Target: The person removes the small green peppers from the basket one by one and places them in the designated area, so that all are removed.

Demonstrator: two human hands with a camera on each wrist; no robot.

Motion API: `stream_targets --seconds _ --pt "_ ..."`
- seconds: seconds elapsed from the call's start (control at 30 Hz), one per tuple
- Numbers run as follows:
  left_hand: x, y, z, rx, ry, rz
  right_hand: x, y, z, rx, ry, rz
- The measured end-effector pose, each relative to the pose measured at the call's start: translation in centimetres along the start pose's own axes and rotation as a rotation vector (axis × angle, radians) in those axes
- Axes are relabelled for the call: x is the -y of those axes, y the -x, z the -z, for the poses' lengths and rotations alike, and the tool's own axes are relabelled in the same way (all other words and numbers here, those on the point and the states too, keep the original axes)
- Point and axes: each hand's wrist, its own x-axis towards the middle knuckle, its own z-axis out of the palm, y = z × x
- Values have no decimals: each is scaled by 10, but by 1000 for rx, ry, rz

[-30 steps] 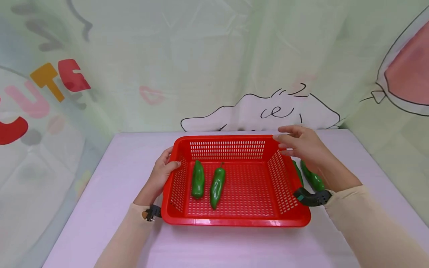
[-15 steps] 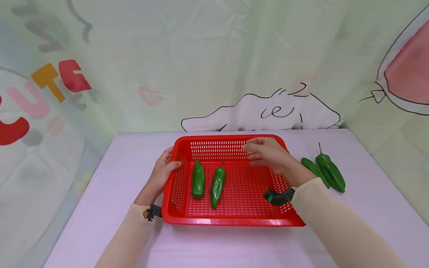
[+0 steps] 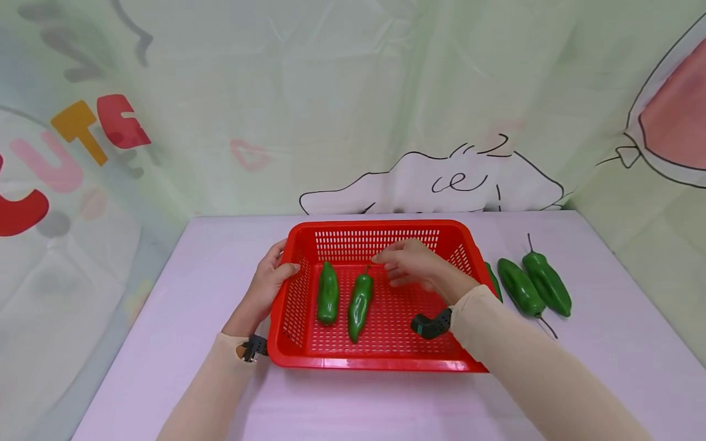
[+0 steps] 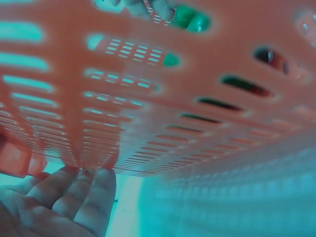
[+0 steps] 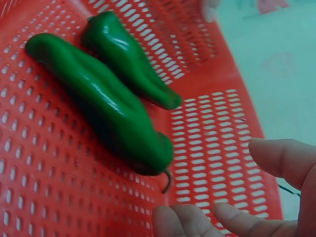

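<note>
Grips the red basket (image 3: 380,364) by its left side with the left hand (image 3: 268,282), with thumb inside and fingers outside. Reaches over the basket floor with the right hand (image 3: 410,264), spread at thumb and fingertips, just beside the tip of the stemmed pepper (image 3: 360,308). Has a second pepper (image 3: 328,294) lying alongside in the basket, two more peppers (image 3: 521,286) on the table (image 3: 342,404) at right, and a third pepper (image 3: 493,282) partly hidden by the basket wall.

Your pale lilac table (image 3: 353,407) carries a red perforated basket (image 3: 353,362) near its middle and, on your right, one green pepper (image 3: 520,288) with its stem toward you, side by side with a second pepper (image 3: 546,285), stem away from you, plus a third pepper (image 3: 494,282) partly hidden by the basket.
</note>
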Motion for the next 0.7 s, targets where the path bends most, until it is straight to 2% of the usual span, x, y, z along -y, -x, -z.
stream_targets --seconds 0.3,0.7 --pt "0 0 0 3 8 0 -1 -9 -18 42 89 -72" --pt "1 -1 0 9 22 -22 -3 -13 -40 82 172 -65"
